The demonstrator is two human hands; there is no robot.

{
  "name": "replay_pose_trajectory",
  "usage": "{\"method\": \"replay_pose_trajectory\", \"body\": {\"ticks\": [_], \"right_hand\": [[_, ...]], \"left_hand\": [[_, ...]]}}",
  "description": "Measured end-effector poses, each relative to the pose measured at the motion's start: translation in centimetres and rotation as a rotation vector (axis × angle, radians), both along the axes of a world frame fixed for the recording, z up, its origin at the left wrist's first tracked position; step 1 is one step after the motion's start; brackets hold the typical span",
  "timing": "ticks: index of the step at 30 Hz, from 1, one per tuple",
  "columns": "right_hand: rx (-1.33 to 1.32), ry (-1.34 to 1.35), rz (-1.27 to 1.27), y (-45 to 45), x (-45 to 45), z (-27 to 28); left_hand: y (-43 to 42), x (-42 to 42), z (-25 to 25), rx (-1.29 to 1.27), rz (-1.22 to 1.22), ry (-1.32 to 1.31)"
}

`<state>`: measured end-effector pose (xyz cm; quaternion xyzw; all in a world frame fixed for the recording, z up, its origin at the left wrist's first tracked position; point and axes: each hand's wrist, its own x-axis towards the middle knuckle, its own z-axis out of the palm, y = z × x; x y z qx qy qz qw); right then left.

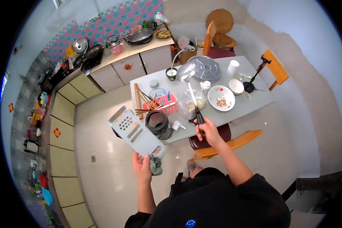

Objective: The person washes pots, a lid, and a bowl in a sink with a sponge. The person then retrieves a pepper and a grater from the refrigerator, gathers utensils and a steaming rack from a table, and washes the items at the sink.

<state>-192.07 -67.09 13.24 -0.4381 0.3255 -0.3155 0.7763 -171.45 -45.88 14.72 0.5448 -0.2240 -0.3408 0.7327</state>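
My left hand [142, 167] is closed round the lower end of a flat metal grater [135, 129] with several rows of holes and slots. A crumpled grey-green scrubber or cloth [155, 165] hangs against the same hand, beside the grater's end. My right hand [209, 133] grips the black handle of a metal ladle [192, 89], its shiny bowl pointing away over the table. Under the ladle lies a clear plastic bag [192, 104] with something pale inside. Close to the grater stands a dark round pot [157, 121].
On the grey table [250, 106] are a pink basket [167, 104] with chopsticks, a rolling pin [137, 99], a floral bowl [221, 98], a steamer plate [204, 68] and a phone stand [250, 85]. A wooden chair [231, 143] stands at the near edge. Cabinets [62, 133] line the left.
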Motion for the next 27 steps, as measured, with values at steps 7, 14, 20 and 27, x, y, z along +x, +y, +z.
{"method": "replay_pose_trajectory", "body": {"ticks": [7,14,20,27], "right_hand": [[-0.698,0.394,-0.194,9.4,0.1,3.2],[-1.069,0.518,-0.110,7.4,-2.0,2.9],[-1.166,0.542,0.074,-1.2,-7.6,2.4],[-0.587,0.422,-0.222,-20.5,-11.5,-0.7]], "left_hand": [[-4.9,-4.5,-0.4,-0.045,-0.142,0.043],[-10.1,-7.4,-0.5,-0.092,-0.119,-0.035],[-18.6,-11.6,1.3,-0.005,-0.175,0.037],[-26.3,-13.7,-0.7,0.101,-0.085,0.122]]}}
